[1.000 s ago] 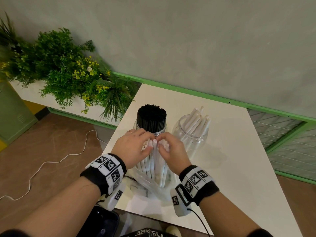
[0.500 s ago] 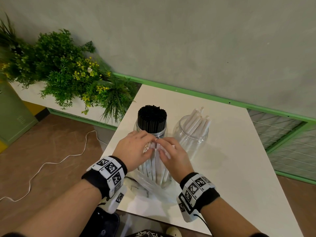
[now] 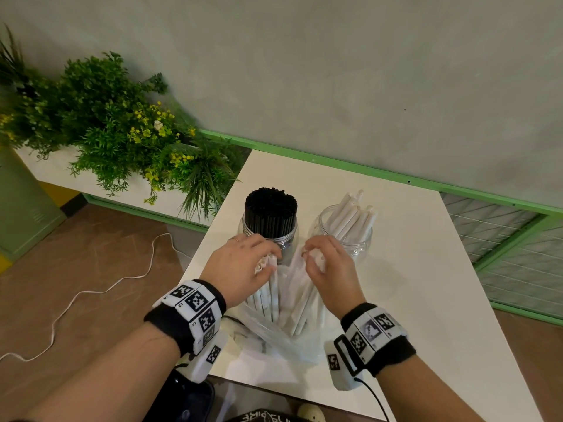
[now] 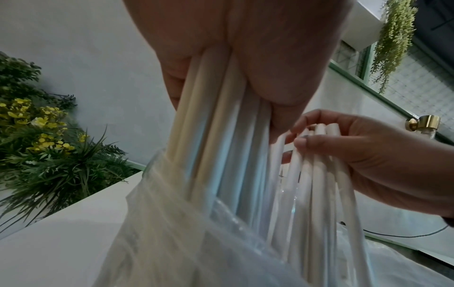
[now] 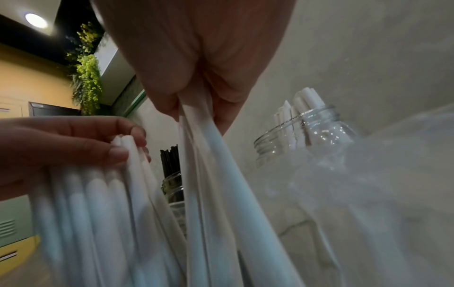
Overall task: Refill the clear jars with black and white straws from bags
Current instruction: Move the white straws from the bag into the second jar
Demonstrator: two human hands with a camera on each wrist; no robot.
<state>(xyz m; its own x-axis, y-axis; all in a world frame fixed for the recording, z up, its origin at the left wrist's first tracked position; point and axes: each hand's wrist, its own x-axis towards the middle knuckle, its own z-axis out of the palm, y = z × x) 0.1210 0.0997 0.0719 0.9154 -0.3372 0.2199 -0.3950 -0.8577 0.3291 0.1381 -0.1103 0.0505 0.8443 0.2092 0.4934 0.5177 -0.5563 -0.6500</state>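
Pinching white straws (image 3: 300, 300) upright from clear bag (image 3: 274, 339): right hand (image 3: 330, 269) nearer half-filled jar (image 3: 341, 236), just beyond; left hand (image 3: 243, 266) clasping other bunch, long axes near vertical

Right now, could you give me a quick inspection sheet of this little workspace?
Surface: white table, against a grey wall.
Job's things: black-straw jar, packed; white-straw jar, partly filled; clear bag of white straws.
Clutter: nothing seen.
Grippers: left hand grips a straw bunch; right hand pinches a smaller bunch.
Cables: white cord on the floor; thin black wire from the right wristband.
Surroundings: planter, green railing.
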